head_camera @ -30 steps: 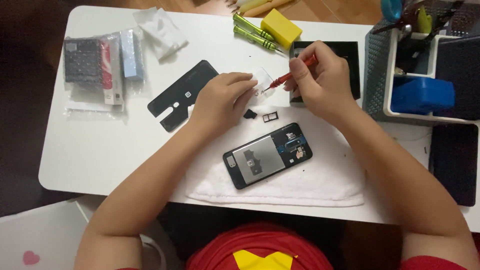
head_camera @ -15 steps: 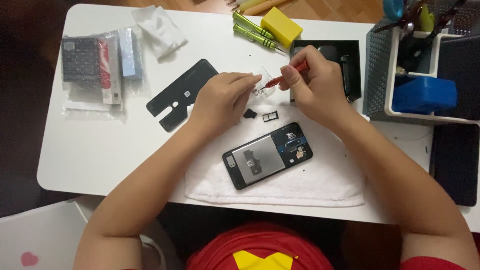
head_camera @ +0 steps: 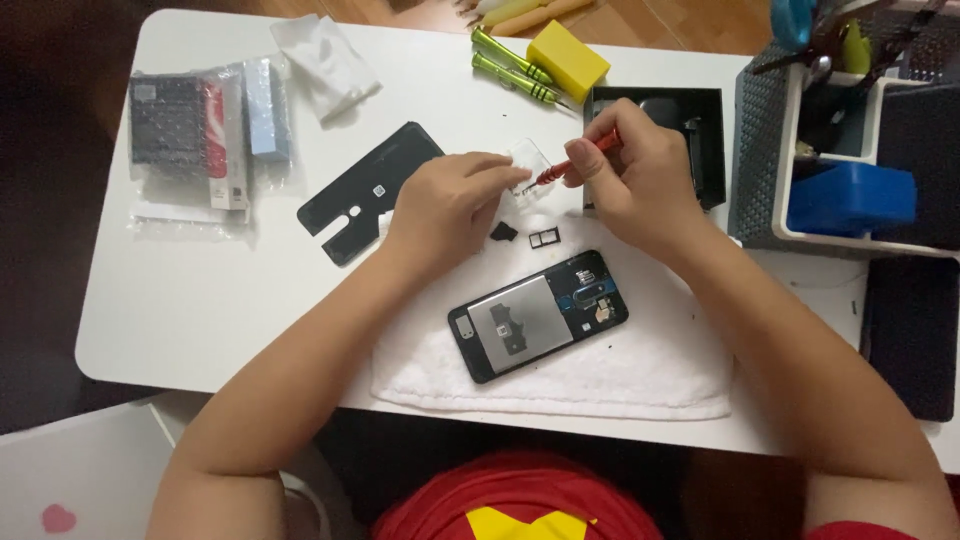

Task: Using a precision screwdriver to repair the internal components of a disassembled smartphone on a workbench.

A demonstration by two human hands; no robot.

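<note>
My right hand (head_camera: 635, 185) grips a red-handled screwdriver (head_camera: 575, 162) with its tip pointing left toward a small clear plastic box (head_camera: 527, 160). My left hand (head_camera: 445, 205) pinches something tiny at that box; what it holds is hidden by the fingers. An opened black phone (head_camera: 538, 314) with its back removed lies on a white towel (head_camera: 600, 375) below both hands. A small black part (head_camera: 503, 231) and a card tray (head_camera: 544, 237) lie between the hands and the phone. The phone's black back cover (head_camera: 365, 190) rests left of my left hand.
Green screwdrivers (head_camera: 512, 68) and a yellow block (head_camera: 567, 58) lie at the back. A black box (head_camera: 700, 140) sits behind my right hand. A grey basket (head_camera: 760, 150) holding a blue item (head_camera: 850, 197) stands at right. Bagged packages (head_camera: 205, 140) lie at left on the white table (head_camera: 200, 300).
My right hand has tilted the screwdriver down and moved it left toward the clear box. My left hand has shifted slightly at the box. The phone has not moved.
</note>
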